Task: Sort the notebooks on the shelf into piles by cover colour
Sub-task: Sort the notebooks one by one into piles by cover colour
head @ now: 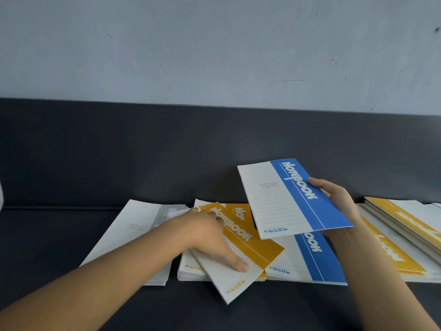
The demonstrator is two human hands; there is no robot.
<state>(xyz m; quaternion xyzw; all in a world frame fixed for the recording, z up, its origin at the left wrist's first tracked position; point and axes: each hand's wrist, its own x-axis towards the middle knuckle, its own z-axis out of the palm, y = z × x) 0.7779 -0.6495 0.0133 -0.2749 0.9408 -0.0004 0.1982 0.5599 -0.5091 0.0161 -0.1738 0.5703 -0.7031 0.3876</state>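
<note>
My right hand (334,199) grips a blue notebook (286,201) by its right edge and holds it tilted above the shelf. Beneath it lies a pile of blue notebooks (307,261). My left hand (210,237) lies over a yellow notebook (248,254), thumb pressed on its white part; this notebook sits askew on top of a yellow pile (191,271). Whether the fingers curl under its far edge is hidden. A grey notebook pile (133,232) lies at the left, partly behind my left forearm.
A fanned, mixed stack with yellow covers (405,232) lies at the right edge. The dark shelf surface (71,235) runs left and toward me. A dark back panel and a pale wall (214,56) rise behind the piles.
</note>
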